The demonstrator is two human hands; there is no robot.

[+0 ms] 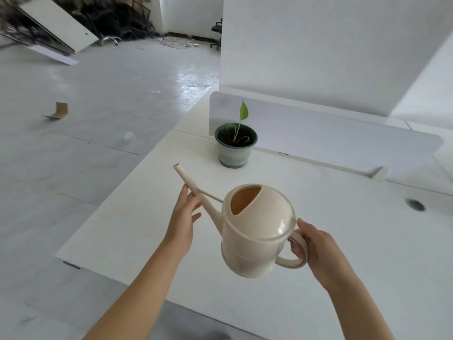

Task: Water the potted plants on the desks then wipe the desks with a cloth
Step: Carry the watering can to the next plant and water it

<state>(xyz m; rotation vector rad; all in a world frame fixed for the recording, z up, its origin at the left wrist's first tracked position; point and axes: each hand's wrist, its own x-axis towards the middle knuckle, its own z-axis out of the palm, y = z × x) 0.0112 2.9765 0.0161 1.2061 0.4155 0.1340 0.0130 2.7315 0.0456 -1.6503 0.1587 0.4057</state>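
Right hand is gripping the handle of the cream plastic watering can, while left hand is steadying its spout with fingers curled. Ahead of both hands, the green-rimmed ceramic potted plant is standing on the white tabletop. Watering is probably starting; next, the spout must reach over the soil.

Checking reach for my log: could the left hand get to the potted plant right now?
Probably yes: the left hand only holds the spout; bare desk lies between it and the potted plant.
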